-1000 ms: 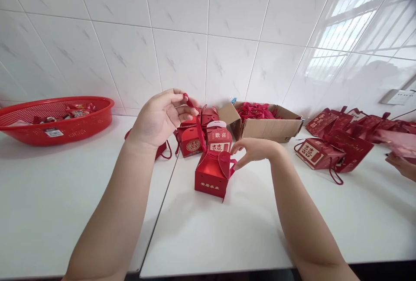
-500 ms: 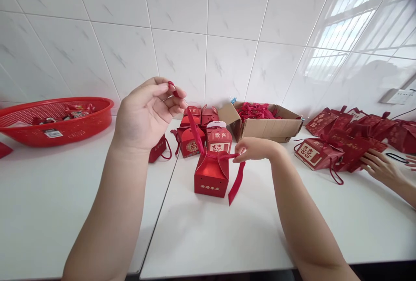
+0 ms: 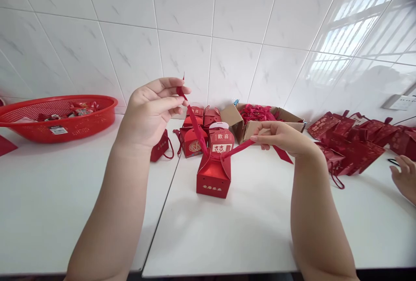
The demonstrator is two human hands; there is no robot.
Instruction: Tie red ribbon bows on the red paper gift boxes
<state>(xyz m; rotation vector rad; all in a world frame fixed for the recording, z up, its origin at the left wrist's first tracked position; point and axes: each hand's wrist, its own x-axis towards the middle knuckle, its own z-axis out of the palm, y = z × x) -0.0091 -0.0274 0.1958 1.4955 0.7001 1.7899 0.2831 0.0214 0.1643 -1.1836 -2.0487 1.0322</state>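
A small red gift box (image 3: 213, 181) with gold characters stands upright on the white table, its top folded together. A red ribbon (image 3: 196, 124) passes through the top of this box. Raised above and to the left of the box, my left hand (image 3: 159, 103) pinches one end of the ribbon between thumb and fingers. My right hand (image 3: 276, 136), to the right of the box, grips the other side, and that tail hangs out beyond the fingers. Both lengths run taut in a V from the box top. Directly behind stand several more red gift boxes (image 3: 194, 141).
A red plastic basket (image 3: 81, 127) with small packets sits at the left. A cardboard box (image 3: 276, 129) of red ribbons stands against the tiled wall. Several red gift boxes and bags (image 3: 352, 155) lie at the right, near another person's hand (image 3: 404, 179).
My right hand has moved right and up, drawing its ribbon side out straight. My left hand has turned, still pinching its end. The other person's hand has left the red bags.
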